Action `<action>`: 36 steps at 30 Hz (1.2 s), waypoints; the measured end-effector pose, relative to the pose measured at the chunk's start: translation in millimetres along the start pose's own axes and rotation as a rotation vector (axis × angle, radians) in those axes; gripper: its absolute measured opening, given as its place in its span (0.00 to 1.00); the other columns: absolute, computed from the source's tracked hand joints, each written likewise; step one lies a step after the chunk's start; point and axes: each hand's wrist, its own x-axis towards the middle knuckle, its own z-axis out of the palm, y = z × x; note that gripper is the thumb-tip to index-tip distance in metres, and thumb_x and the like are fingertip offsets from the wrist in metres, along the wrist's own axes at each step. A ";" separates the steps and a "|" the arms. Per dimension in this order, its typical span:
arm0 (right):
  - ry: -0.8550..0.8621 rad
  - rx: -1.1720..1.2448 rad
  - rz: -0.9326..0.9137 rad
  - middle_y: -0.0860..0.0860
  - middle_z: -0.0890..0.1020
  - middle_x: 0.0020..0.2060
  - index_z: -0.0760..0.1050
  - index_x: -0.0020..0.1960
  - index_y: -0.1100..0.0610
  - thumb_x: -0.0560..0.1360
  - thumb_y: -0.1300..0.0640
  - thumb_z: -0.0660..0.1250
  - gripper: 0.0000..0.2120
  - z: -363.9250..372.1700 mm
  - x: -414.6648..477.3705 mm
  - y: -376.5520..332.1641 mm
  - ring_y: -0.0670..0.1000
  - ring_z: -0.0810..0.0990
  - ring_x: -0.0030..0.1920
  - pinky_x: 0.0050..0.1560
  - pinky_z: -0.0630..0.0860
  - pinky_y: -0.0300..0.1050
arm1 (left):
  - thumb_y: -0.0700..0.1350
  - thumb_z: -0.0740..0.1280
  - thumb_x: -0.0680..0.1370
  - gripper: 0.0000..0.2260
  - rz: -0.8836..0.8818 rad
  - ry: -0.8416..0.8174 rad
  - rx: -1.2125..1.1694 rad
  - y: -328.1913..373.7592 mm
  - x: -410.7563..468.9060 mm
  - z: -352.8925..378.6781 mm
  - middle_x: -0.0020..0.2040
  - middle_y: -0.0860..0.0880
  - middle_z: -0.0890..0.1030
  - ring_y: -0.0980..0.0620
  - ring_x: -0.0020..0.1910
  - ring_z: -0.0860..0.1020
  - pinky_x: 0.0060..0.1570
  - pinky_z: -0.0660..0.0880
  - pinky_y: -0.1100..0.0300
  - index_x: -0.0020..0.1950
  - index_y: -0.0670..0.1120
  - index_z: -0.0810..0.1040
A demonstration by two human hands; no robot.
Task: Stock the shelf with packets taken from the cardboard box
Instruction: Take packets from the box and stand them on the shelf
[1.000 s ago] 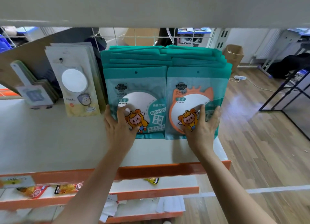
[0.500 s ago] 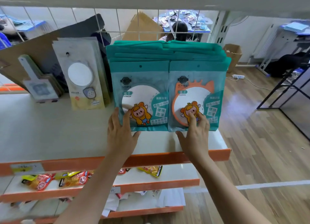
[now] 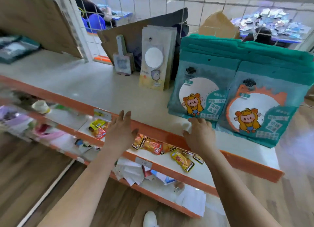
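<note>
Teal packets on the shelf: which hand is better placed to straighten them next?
Probably the right hand: it is open beside the bottom edge of the teal packets. The left hand, also empty, hovers farther left over the shelf edge.

Teal packets: 2 stacks side by side, left stack and right stack; count per stack not readable, edges blurred. Yellow packet stack: 1. Handled mirrors: 1 group. Hands: 2, left hand, right hand. Orange-edged shelves: apparently 3 tiers.
</note>
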 end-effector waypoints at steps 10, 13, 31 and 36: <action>-0.134 0.079 -0.241 0.55 0.69 0.67 0.65 0.70 0.53 0.77 0.48 0.62 0.23 35.0 14.2 -122.4 0.57 0.65 0.67 0.64 0.64 0.54 | 0.53 0.62 0.78 0.27 -0.236 0.049 0.025 -118.7 -20.8 -36.3 0.69 0.43 0.67 0.42 0.68 0.66 0.63 0.66 0.49 0.74 0.48 0.59; -0.160 0.089 -0.305 0.55 0.69 0.67 0.66 0.69 0.53 0.77 0.48 0.62 0.23 50.0 22.3 -172.4 0.58 0.65 0.67 0.64 0.64 0.52 | 0.53 0.61 0.78 0.25 -0.257 0.069 0.034 -162.2 -16.9 -50.3 0.68 0.45 0.69 0.44 0.67 0.68 0.62 0.67 0.50 0.73 0.48 0.61; -0.216 0.085 -0.493 0.56 0.69 0.63 0.67 0.67 0.56 0.77 0.49 0.61 0.21 137.2 48.5 -439.7 0.58 0.67 0.64 0.62 0.67 0.53 | 0.51 0.59 0.79 0.25 -0.399 0.191 -0.061 -404.6 12.3 -126.4 0.70 0.45 0.66 0.44 0.68 0.66 0.62 0.67 0.51 0.74 0.47 0.60; -0.250 0.076 -0.554 0.56 0.70 0.62 0.69 0.66 0.55 0.77 0.48 0.62 0.20 158.5 64.9 -488.5 0.57 0.68 0.63 0.62 0.67 0.52 | 0.52 0.59 0.79 0.24 -0.439 0.175 -0.102 -446.3 29.4 -129.3 0.68 0.45 0.67 0.43 0.66 0.68 0.59 0.70 0.49 0.73 0.48 0.61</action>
